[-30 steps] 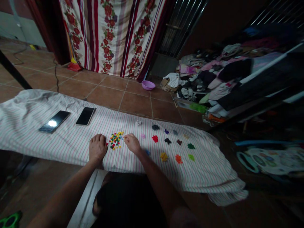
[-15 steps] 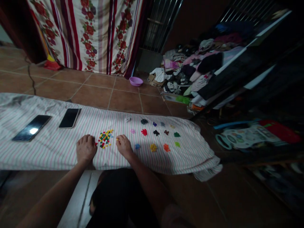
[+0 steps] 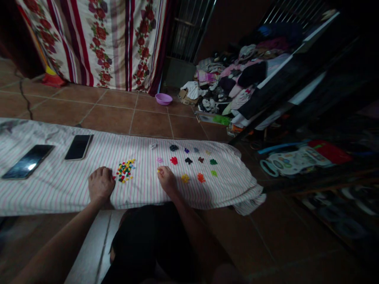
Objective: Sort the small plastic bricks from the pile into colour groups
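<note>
On the striped cloth (image 3: 142, 193) lies a mixed pile of small colourful pieces (image 3: 125, 169). My left hand (image 3: 101, 183) rests on the cloth just left of it, fingers curled, with a red bit at its fingertips. My right hand (image 3: 167, 179) is pinched on a small yellow piece (image 3: 158, 171), between the mixed pile and the sorted heaps. Nearest it are a yellow heap (image 3: 185, 178), a red heap (image 3: 173, 160) and a pink heap (image 3: 160, 160). Farther right are an orange heap (image 3: 201, 178), a black heap (image 3: 188, 161) and a dark green heap (image 3: 213, 161).
Two phones, one larger (image 3: 28, 161) and one smaller (image 3: 78, 147), lie at the left. Beyond the cloth, a purple basin (image 3: 164, 99) stands on the tiled floor near a heap of clothes (image 3: 231, 77). A floral curtain (image 3: 118, 43) hangs behind.
My right hand has moved right, away from the mixed pile, with the yellow piece, and now covers the blue heap. My left hand stays beside the pile. The whole view has shifted slightly.
</note>
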`<state>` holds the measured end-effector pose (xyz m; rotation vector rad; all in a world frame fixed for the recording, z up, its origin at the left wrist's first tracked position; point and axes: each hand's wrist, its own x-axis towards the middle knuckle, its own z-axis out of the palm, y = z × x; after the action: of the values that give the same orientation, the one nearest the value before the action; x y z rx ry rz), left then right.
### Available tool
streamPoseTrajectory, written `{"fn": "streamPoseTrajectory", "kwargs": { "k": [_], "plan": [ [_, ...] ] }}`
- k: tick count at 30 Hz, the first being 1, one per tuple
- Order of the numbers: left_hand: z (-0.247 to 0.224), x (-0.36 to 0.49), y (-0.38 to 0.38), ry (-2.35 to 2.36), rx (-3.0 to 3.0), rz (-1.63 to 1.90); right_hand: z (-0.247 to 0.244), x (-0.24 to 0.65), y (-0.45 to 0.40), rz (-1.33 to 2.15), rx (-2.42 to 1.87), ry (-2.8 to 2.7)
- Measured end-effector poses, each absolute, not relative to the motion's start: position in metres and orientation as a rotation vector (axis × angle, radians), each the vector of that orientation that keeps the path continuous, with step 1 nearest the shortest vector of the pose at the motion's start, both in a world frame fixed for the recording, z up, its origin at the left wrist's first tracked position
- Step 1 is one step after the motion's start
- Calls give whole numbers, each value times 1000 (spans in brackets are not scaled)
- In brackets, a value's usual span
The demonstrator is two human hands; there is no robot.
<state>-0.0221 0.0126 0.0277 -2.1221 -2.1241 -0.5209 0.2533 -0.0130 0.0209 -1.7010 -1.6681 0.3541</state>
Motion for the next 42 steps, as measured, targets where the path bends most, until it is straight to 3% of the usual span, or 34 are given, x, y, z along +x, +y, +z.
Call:
{"fn": "streamPoseTrajectory", "kwargs": {
  "k": [18,42],
  "plan": [
    [26,-23,13,-2128,-2116,-507,12,353,-59,153,-1974,-1348],
    [17,-24,17,-2104,-2078,-534,-30,358,-64,-121,-1792,-1689]
  ]
}}
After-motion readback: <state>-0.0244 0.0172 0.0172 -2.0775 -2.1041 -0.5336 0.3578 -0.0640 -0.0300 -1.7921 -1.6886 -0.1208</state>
